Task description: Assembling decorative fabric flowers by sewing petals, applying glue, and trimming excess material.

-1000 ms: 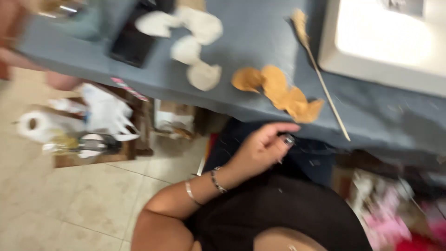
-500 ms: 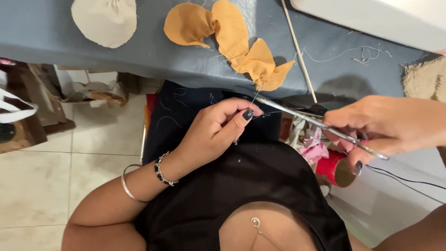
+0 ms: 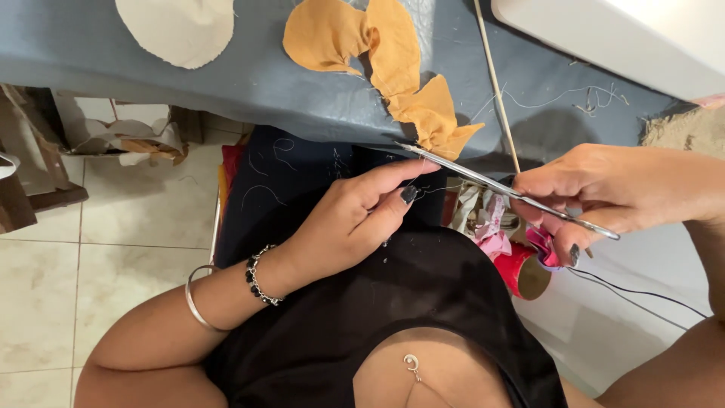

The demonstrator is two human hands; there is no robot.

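The right hand (image 3: 604,193) is clenched around a pair of slim metal scissors (image 3: 498,185), their tips reaching the lower edge of the orange fabric pieces (image 3: 393,68) that lie sewn in a chain on the blue-grey surface (image 3: 226,94). The left hand (image 3: 355,219) pinches thumb against forefinger just under the scissor tips — apparently on a thread running from the fabric, though the thread itself is too fine to tell for sure. By the look of it, the orange pieces are already cut out and joined, and the trimming at the last piece is only under way; the blades appear nearly together, and whether the cut is made cannot be told. A cream fabric circle (image 3: 181,30) lies apart, and a thin wooden stick (image 3: 495,83) rests beside the orange chain.
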